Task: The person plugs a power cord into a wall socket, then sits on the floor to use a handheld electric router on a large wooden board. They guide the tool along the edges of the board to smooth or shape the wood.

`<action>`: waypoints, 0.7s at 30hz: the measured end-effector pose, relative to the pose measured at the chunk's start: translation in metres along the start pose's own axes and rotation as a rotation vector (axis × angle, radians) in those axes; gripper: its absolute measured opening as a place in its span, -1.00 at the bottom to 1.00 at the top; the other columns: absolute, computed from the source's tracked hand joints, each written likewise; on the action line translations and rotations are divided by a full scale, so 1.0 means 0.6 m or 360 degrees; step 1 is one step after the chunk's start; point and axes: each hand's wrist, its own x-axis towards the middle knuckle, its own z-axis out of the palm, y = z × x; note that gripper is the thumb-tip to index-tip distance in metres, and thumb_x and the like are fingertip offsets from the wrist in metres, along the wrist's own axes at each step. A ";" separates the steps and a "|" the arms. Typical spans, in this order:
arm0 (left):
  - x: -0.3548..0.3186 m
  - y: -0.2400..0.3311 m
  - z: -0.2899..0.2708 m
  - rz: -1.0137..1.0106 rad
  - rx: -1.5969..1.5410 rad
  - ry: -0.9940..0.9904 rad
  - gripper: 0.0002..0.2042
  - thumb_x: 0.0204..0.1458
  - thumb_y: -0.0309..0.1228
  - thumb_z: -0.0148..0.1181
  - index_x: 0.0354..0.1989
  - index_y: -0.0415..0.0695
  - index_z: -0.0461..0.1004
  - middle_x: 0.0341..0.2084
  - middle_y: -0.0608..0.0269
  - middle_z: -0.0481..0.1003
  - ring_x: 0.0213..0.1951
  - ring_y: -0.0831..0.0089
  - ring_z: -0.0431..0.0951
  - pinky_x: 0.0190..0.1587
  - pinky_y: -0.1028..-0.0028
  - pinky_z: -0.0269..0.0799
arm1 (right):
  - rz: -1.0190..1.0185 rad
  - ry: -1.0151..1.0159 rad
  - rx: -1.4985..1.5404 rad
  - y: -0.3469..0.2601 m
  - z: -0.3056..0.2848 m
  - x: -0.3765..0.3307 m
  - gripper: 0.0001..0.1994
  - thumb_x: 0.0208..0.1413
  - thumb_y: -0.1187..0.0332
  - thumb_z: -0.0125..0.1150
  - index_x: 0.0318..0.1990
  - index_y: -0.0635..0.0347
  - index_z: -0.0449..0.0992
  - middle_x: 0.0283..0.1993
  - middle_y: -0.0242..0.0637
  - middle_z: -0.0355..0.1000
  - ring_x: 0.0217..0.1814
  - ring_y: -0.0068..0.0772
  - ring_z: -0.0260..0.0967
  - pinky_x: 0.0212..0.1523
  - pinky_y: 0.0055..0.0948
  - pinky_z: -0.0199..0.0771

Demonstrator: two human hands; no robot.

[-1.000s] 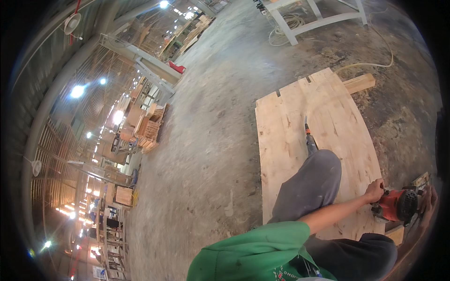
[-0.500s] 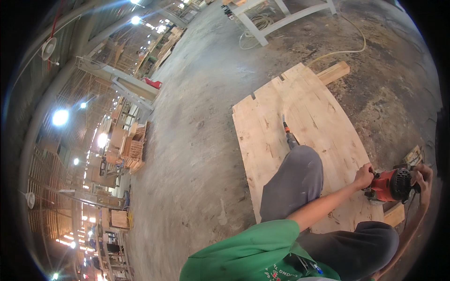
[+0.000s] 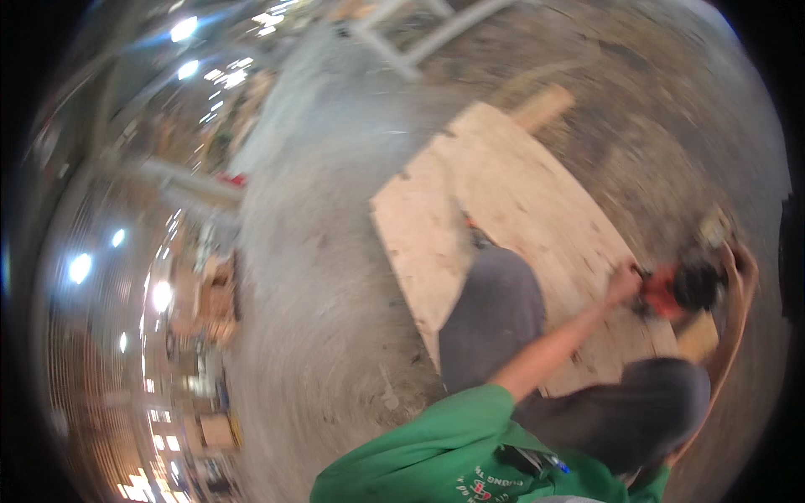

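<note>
At the right edge of a wide pale wooden panel (image 3: pixel 537 201), my two hands are on a red and black router (image 3: pixel 665 291). My left hand (image 3: pixel 622 283) is closed round the router's near-left handle. My right hand (image 3: pixel 740 270) is wrapped round its other side, the fingers partly smeared by motion. The router's base and bit are hidden from this view. My knees (image 3: pixel 496 306) rest on or over the panel. A thin dark tool with an orange band (image 3: pixel 475 230) lies on the panel just past my left knee.
Under the panel, wooden battens stick out at the far end (image 3: pixel 543 107) and beside the router (image 3: pixel 698 337). A small pale block-like object (image 3: pixel 715 225) lies beyond my right hand. A white frame stand (image 3: pixel 402 50) is ahead; stacked wood (image 3: pixel 216 302) lines the left.
The whole view has swung, so panel, router and hands appear shifted left, and the picture is blurred. Both hands keep their hold on the router, which stays at the panel's right edge.
</note>
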 end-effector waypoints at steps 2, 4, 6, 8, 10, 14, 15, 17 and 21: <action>0.011 -0.026 -0.020 -0.0017 -0.0251 -0.0262 -0.77 -0.25 -0.50 0.03 -0.33 -0.24 0.42 -0.45 0.03 0.49 -0.38 0.24 0.51 -0.26 0.31 0.42 | -0.0011 -0.0383 0.0513 -0.030 -0.004 0.009 -0.73 0.03 0.21 0.17 -0.50 0.25 0.44 -0.57 -0.39 0.36 -0.51 -0.60 0.30 -0.47 -0.58 0.26; 0.008 0.002 0.005 -0.0045 -0.0319 -0.0245 -0.85 -0.27 -0.55 0.05 -0.46 -0.30 0.44 -0.57 0.13 0.48 -0.50 0.35 0.48 -0.40 0.38 0.42 | 0.0048 -0.0838 0.0632 -0.043 -0.013 0.044 -0.71 0.03 0.20 0.16 -0.52 0.26 0.42 -0.68 -0.43 0.30 -0.67 -0.63 0.25 -0.58 -0.61 0.25; -0.003 0.016 0.020 0.0016 -0.0410 -0.0370 -0.84 -0.23 -0.62 -0.01 -0.40 -0.30 0.42 -0.55 0.18 0.47 -0.49 0.44 0.46 -0.42 0.47 0.39 | 0.0025 -0.0689 0.0464 -0.034 -0.016 0.044 -0.70 0.03 0.20 0.18 -0.57 0.24 0.41 -0.77 -0.45 0.24 -0.78 -0.66 0.17 -0.70 -0.63 0.18; -0.006 0.002 0.001 0.0057 -0.0525 -0.0267 -0.80 -0.18 -0.70 -0.13 -0.37 -0.33 0.41 -0.49 0.16 0.46 -0.43 0.48 0.46 -0.35 0.50 0.40 | 0.0074 -0.0368 0.0596 -0.038 0.007 0.027 -0.68 0.07 0.20 0.15 -0.59 0.24 0.42 -0.78 -0.46 0.25 -0.76 -0.69 0.17 -0.71 -0.64 0.14; -0.018 0.030 0.023 0.0007 -0.0523 -0.0304 -0.79 -0.16 -0.70 -0.16 -0.35 -0.34 0.39 -0.44 0.16 0.46 -0.38 0.47 0.46 -0.28 0.52 0.39 | 0.0074 0.0214 0.0493 -0.032 -0.001 0.013 -0.66 0.08 0.20 0.16 -0.61 0.26 0.41 -0.78 -0.45 0.26 -0.75 -0.72 0.15 -0.69 -0.63 0.12; -0.018 0.018 -0.008 0.0020 -0.0408 -0.0275 -0.80 -0.12 -0.70 -0.16 -0.32 -0.34 0.37 -0.42 0.16 0.46 -0.35 0.45 0.47 -0.23 0.53 0.38 | 0.0037 0.1074 0.0280 -0.042 0.059 -0.004 -0.66 0.04 0.20 0.21 -0.61 0.30 0.44 -0.76 -0.38 0.28 -0.71 -0.67 0.14 -0.64 -0.56 0.16; -0.018 0.015 -0.012 -0.0012 -0.0422 -0.0292 -0.80 -0.12 -0.70 -0.15 -0.31 -0.34 0.37 -0.41 0.16 0.46 -0.34 0.44 0.47 -0.22 0.52 0.38 | -0.0027 0.1034 0.0234 -0.043 0.059 -0.008 -0.66 0.04 0.20 0.21 -0.60 0.30 0.45 -0.74 -0.37 0.29 -0.69 -0.66 0.14 -0.63 -0.56 0.17; -0.014 0.012 -0.019 -0.0013 -0.0420 -0.0301 -0.80 -0.11 -0.70 -0.15 -0.31 -0.34 0.37 -0.40 0.15 0.45 -0.33 0.43 0.47 -0.22 0.52 0.38 | -0.0093 0.0613 0.0064 -0.038 0.047 -0.008 -0.70 0.01 0.19 0.23 -0.56 0.28 0.48 -0.67 -0.39 0.35 -0.61 -0.66 0.19 -0.54 -0.57 0.22; -0.016 0.014 -0.016 -0.0015 -0.0432 -0.0326 -0.82 -0.10 -0.69 -0.14 -0.32 -0.34 0.37 -0.39 0.15 0.45 -0.32 0.43 0.48 -0.21 0.52 0.39 | -0.0306 -0.0816 0.0689 -0.027 -0.018 0.028 -0.76 -0.02 0.23 0.23 -0.46 0.26 0.55 -0.66 -0.44 0.37 -0.53 -0.67 0.27 -0.44 -0.62 0.25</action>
